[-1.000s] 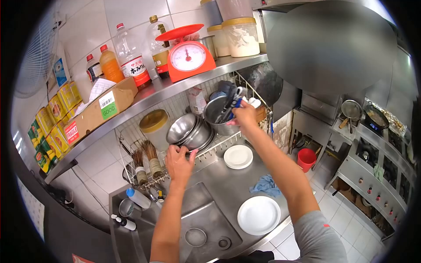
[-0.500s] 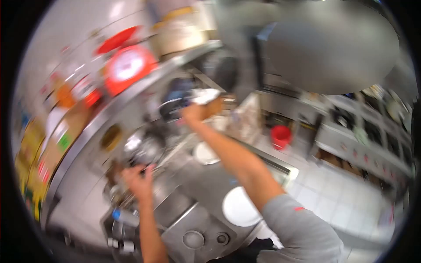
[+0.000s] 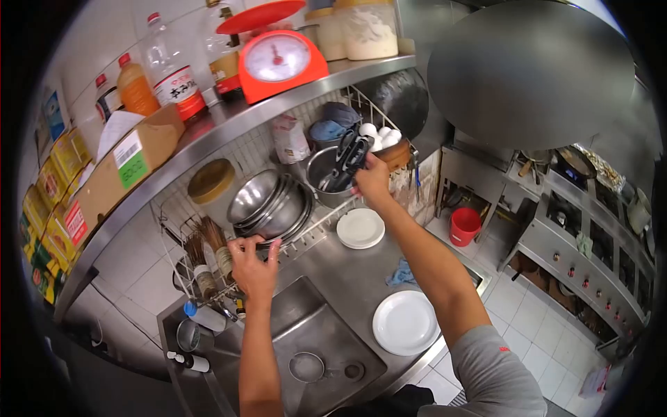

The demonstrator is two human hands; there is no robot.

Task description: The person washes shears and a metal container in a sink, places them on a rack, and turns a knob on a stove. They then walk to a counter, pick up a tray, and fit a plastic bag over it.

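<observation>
My right hand (image 3: 373, 182) is closed at the right rim of a metal pot (image 3: 319, 167) in the dish rack. Black-handled scissors (image 3: 351, 156) stick up out of the pot, right against those fingers. My left hand (image 3: 254, 270) is at the front of a stack of metal bowls (image 3: 274, 208), thumb spread from the fingers, fingertips at the lowest rim. White eggs (image 3: 382, 137) lie in a brown bowl (image 3: 396, 158) just beyond my right hand. Small white plates (image 3: 360, 228) are stacked on the counter below it.
The sink (image 3: 326, 347) lies below my left forearm, with larger white plates (image 3: 405, 323) to its right. Overhead runs a steel shelf (image 3: 229, 125) carrying a red scale (image 3: 283, 66) and bottles. Brushes (image 3: 203, 278) stand at the rack's left end. A red bucket (image 3: 465, 226) is on the floor.
The view has steadied and shifted, so the scene sits differently in the frame. My left hand has moved from left of the bowls to their front rim. My right hand stays by the pot.
</observation>
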